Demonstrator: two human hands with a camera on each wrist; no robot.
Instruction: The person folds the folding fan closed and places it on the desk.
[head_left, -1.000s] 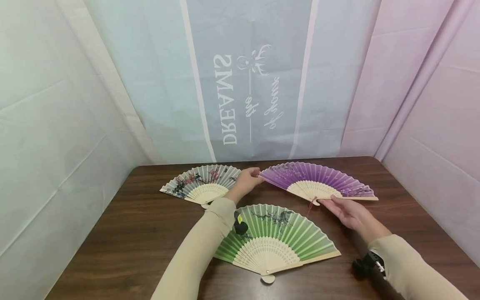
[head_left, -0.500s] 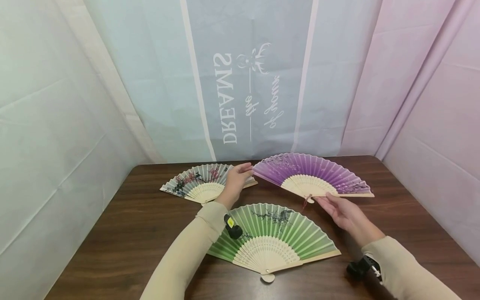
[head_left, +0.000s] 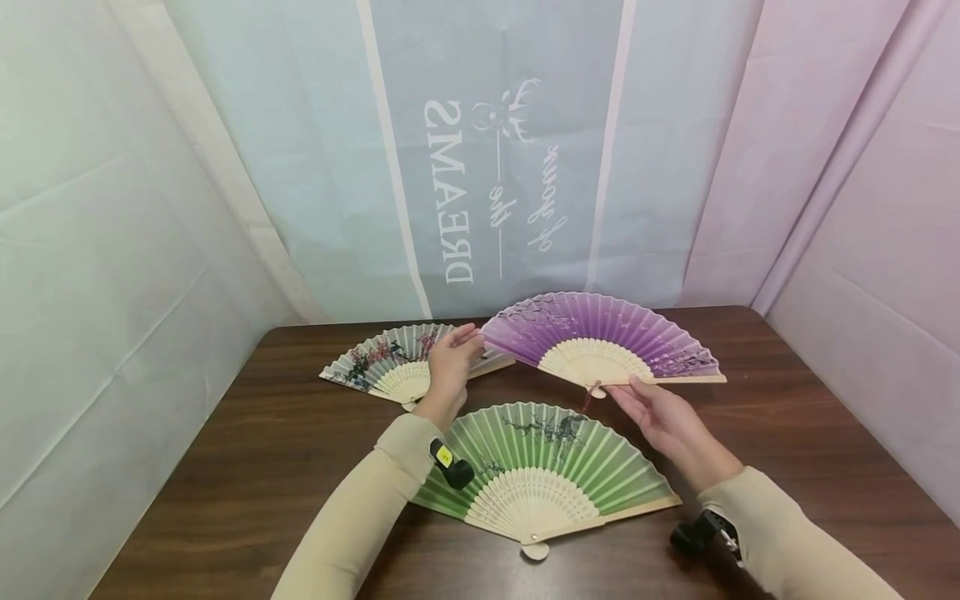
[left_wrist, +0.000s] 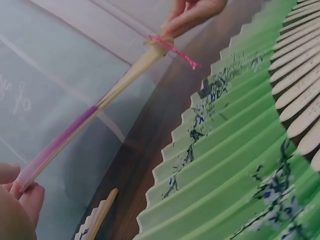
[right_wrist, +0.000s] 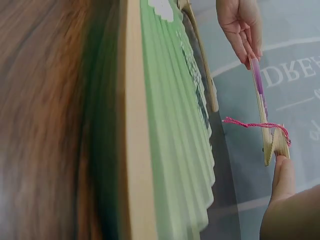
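Observation:
An open purple folding fan (head_left: pixel 622 325) is held up over the back of the table between both hands. My left hand (head_left: pixel 447 371) pinches its left edge between thumb and fingers, as the left wrist view also shows. Near the pivot, the right hand (head_left: pixel 667 425) grips the lower bamboo stick. A red tassel cord (right_wrist: pixel 250 124) hangs from that pivot. Below the hands, a green folding fan (head_left: pixel 637 483) lies spread at the front. Behind the left hand lies a grey folding fan (head_left: pixel 367 362) with a floral print, partly covered by that hand.
The dark wooden table (head_left: pixel 217 475) carries the fans. A pale blue cloth backdrop (head_left: pixel 330 167) with mirrored lettering stands behind it, and light cloth walls (head_left: pixel 97 275) close off both sides.
Both hands have shifted left and slightly up with the purple fan, which now stands higher at the back. The green and grey fans stay in place.

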